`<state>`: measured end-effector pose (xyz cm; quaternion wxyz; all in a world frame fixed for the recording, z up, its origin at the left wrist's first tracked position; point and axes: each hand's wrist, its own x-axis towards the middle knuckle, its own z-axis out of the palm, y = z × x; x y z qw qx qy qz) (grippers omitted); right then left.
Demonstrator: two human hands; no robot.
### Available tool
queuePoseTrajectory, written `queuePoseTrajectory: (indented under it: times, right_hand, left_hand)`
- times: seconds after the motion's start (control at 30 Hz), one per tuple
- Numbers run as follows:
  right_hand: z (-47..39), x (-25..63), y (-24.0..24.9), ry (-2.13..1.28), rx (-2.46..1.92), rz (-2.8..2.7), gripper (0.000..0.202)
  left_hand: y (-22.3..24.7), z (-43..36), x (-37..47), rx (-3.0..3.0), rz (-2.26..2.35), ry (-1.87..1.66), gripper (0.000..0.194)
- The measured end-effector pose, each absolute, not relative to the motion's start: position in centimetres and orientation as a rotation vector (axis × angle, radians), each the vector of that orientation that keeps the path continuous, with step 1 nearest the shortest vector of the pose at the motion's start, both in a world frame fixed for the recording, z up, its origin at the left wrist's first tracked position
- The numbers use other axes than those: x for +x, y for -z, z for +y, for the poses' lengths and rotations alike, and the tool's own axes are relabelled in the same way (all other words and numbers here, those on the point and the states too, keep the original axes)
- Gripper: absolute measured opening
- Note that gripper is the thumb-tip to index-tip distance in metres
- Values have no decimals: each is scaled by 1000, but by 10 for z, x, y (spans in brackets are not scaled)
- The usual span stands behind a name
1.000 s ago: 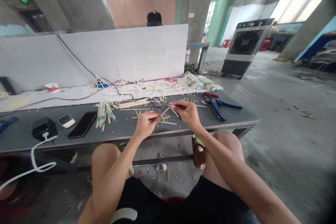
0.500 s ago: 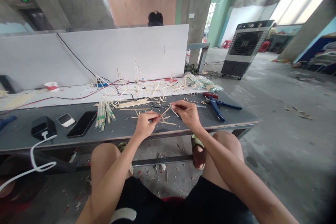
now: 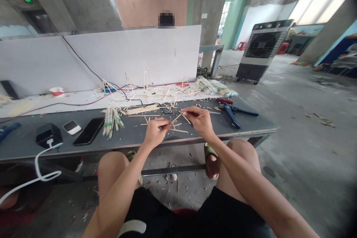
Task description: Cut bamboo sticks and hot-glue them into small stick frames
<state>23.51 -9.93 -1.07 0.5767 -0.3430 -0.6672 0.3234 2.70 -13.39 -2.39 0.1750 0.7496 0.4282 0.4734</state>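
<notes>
Over the near side of the dark bench, my left hand (image 3: 156, 132) pinches the lower end of a thin wooden stick (image 3: 176, 118). The fingertips of my right hand (image 3: 199, 122) close on its upper end, where a second, shorter stick (image 3: 186, 119) slants down beside them. Whether the two sticks are joined is hidden by the fingers. Just under the hands, more sticks (image 3: 180, 131) lie on the bench, partly covered by my left hand. Behind them is a pile of loose wooden sticks (image 3: 142, 109), with wrapped stick bundles (image 3: 110, 122) to its left.
Blue-handled cutters (image 3: 231, 115) and a red-handled tool (image 3: 224, 101) lie to the right. Leftward are a phone (image 3: 89, 131), a small white device (image 3: 71, 127) and a black charger (image 3: 49, 135) with a white cable. Stick frames (image 3: 145, 80) stand at the back, before a white partition (image 3: 125, 55).
The whole view has shifted very slightly. Both hands keep the same pinch on the stick, with no clear movement between them.
</notes>
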Motion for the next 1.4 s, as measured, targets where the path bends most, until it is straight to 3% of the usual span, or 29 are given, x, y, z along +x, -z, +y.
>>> queuePoseTrajectory:
  times: [1.4]
  right_hand:
    - [-100,235,11,-761,-806,-1558,19]
  left_hand:
    - [28,-132,27,2087,1235,-1358,16]
